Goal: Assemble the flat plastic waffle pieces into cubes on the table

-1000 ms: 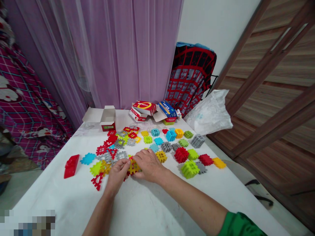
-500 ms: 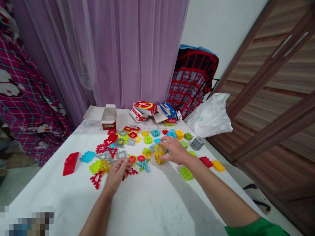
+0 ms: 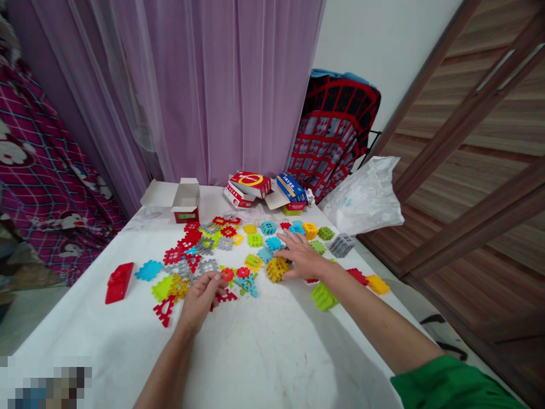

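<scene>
Wide with right hand (image 3: pixel 301 255) at yellow block (image 3: pixel 276 270); narrow with left hand (image 3: pixel 201 295), can't tell if holding. Likely light, stiff; grip opposite sides.

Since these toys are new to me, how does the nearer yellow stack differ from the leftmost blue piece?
The yellow stack is thick; the blue piece is flat. The yellow stack sits by the right hand; the blue piece lies near the red object. Both have toothed edges.

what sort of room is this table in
Probably a room in a home, perhaps a bedroom: there are long purple fabric curtains, a tall brown wood-grain wardrobe and a red-and-black checked cloth beyond the white-covered table.
</scene>
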The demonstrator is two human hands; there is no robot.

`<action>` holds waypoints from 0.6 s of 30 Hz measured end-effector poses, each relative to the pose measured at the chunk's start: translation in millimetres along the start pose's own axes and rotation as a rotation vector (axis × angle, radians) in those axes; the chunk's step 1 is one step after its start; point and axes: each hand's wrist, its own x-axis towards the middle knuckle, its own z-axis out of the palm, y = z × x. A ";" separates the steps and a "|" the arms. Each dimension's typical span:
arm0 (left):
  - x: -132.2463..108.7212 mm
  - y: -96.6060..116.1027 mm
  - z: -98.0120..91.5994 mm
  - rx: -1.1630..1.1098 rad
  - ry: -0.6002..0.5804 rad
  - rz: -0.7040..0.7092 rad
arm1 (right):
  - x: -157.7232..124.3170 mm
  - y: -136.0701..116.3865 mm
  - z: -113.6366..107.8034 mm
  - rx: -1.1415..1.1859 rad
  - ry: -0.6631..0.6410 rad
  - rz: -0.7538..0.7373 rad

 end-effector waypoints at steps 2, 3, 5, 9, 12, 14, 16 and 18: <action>0.6 -0.7 0.0 -0.009 0.006 -0.006 | 1.1 1.2 0.4 0.007 -0.007 -0.004; 0.9 -1.0 -0.1 -0.013 0.007 -0.008 | 1.5 1.4 0.5 0.010 -0.012 -0.006; 1.4 -1.4 -0.1 -0.017 0.012 -0.010 | 2.3 1.1 0.7 0.014 -0.023 -0.007; 1.0 -0.9 0.0 -0.012 0.008 -0.005 | 3.4 -0.3 1.3 0.016 -0.038 -0.011; 0.4 -0.4 0.1 0.003 0.007 0.003 | 3.5 -1.0 1.5 0.019 -0.037 -0.015; 0.2 -0.2 0.2 0.012 0.006 0.000 | 3.2 -1.5 1.2 0.018 -0.038 -0.015; 0.1 0.2 0.2 0.014 0.007 -0.005 | 2.8 -2.2 1.0 0.014 -0.042 -0.010; 0.0 0.7 0.3 0.016 0.004 -0.007 | 2.6 -2.7 1.2 0.012 -0.045 -0.005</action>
